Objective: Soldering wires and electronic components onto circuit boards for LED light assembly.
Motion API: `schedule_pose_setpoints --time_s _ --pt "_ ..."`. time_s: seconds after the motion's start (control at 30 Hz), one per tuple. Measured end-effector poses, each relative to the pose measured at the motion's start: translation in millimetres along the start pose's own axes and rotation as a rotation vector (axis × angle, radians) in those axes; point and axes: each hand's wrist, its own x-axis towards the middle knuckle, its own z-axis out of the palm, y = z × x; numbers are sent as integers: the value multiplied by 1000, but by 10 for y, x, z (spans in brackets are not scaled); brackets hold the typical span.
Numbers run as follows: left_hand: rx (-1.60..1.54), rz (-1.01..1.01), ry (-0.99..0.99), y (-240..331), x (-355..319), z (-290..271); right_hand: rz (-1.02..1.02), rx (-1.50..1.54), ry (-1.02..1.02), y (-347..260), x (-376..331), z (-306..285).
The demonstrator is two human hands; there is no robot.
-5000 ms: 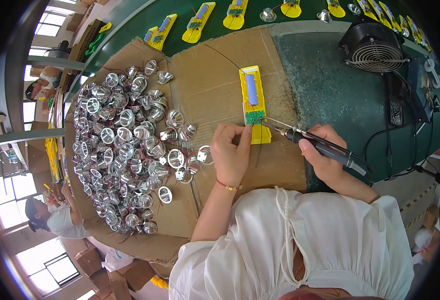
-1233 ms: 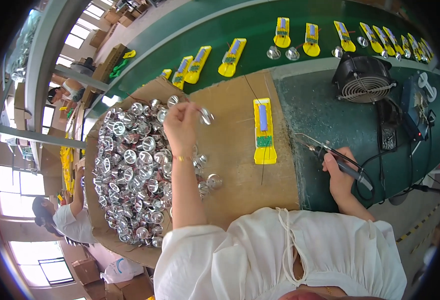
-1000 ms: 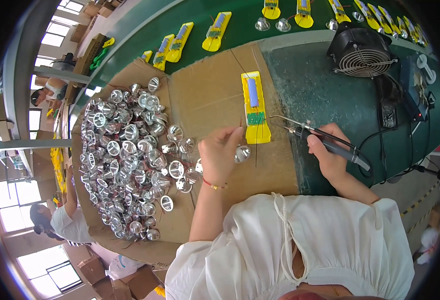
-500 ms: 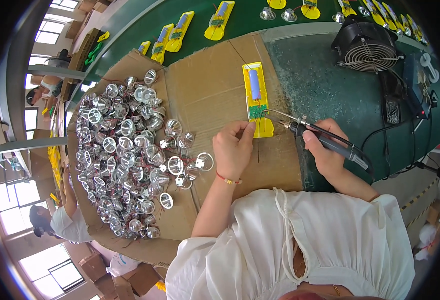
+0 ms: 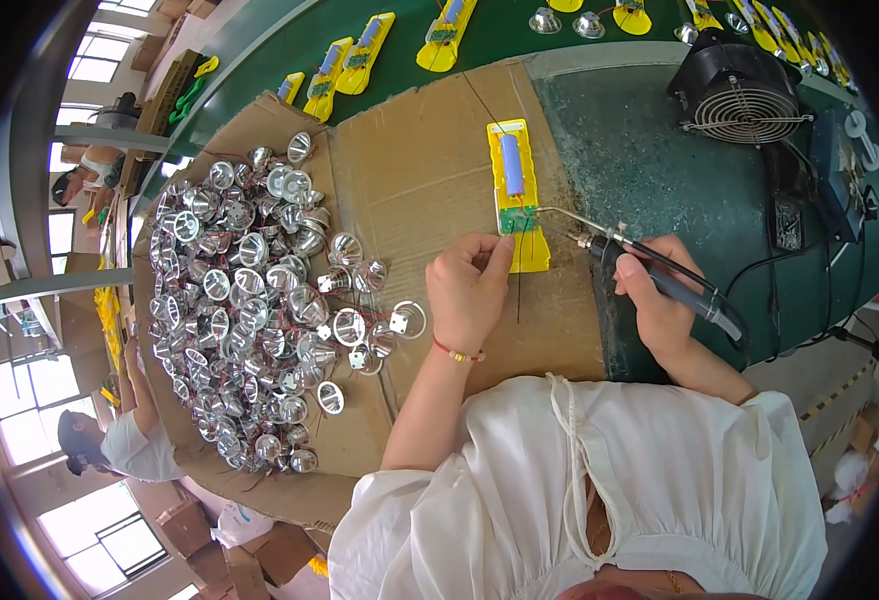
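A yellow plastic housing (image 5: 531, 252) lies on the cardboard, holding a purple cylindrical battery (image 5: 512, 165) and a small green circuit board (image 5: 516, 219). Beside the board, at the housing's left edge, my left hand (image 5: 468, 290) has thumb and forefinger pinched together; what is between them is hidden. My right hand (image 5: 666, 300) is wrapped round a soldering iron (image 5: 672, 288) with a thin bent feed tube (image 5: 582, 217) clamped to it. The tube's end is at the board's right edge, while the iron's tip stays a little to the right of the housing. A thin dark wire (image 5: 519, 290) hangs over the housing's lower part.
Many silver reflector cups (image 5: 250, 310) with wires are piled on the cardboard (image 5: 410, 160) to the left. More yellow housings (image 5: 368, 55) line the far green bench. A black fan (image 5: 745, 100) stands far right, near a blue power box (image 5: 840, 170). Another person (image 5: 125, 440) sits at left.
My right hand has drawn the soldering iron slightly right, its tip moving off from the board. My left hand keeps its pinch beside the housing, almost unmoved.
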Motion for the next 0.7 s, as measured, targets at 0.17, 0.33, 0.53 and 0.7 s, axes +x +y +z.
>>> schedule_pose_setpoints --time_s 0.17,0.33,0.53,0.7 --pt "35 5 -6 17 6 -1 -15 -5 -33 28 8 -23" --pt "21 7 1 23 2 9 -4 -3 -53 15 4 -4" --pt "-71 85 58 -61 0 34 19 -7 -77 49 31 43" --pt "-105 69 40 -47 19 37 54 27 -77 76 71 94"
